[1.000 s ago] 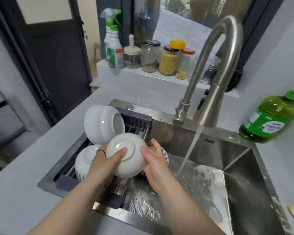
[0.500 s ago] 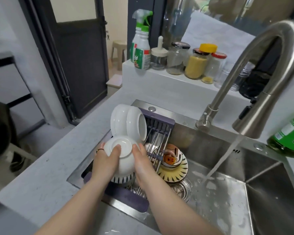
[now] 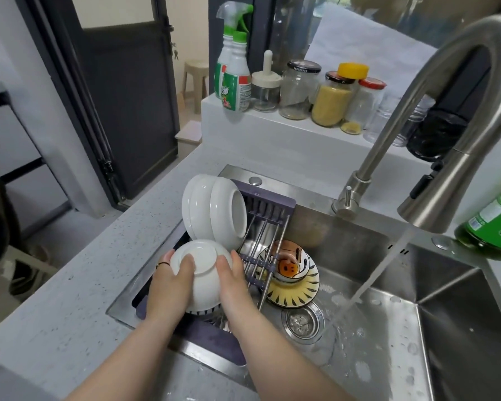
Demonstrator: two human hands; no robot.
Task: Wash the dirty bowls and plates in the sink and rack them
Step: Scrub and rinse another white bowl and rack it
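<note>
Inverted white bowl [image 3: 203,259] over the near-left end of the rack [image 3: 272,199], both hands on it.
Sink [image 3: 460,314]: floor open on the right, where the water [image 3: 368,282] runs. The rack spans the left end. Stacked bowls [image 3: 214,209] stand on edge, mouths facing right. The white bowl sits just beside them, foot up; its rim and what it rests on are hidden. Left hand [image 3: 168,285] and right hand [image 3: 235,282] curl round its sides. Striped plate [image 3: 298,292] lies partly hidden behind the rack rods.

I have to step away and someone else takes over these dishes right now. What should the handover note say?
Hands: left hand and right hand both hold the upturned white bowl, one on each side, over the near end of the rack.
Done: nested white bowls lean on their sides at the rack's far end.
Left: set the held bowl down; wash the small patterned bowl and the yellow plate under it, in the sink beside the drain. The tap is running.
</note>
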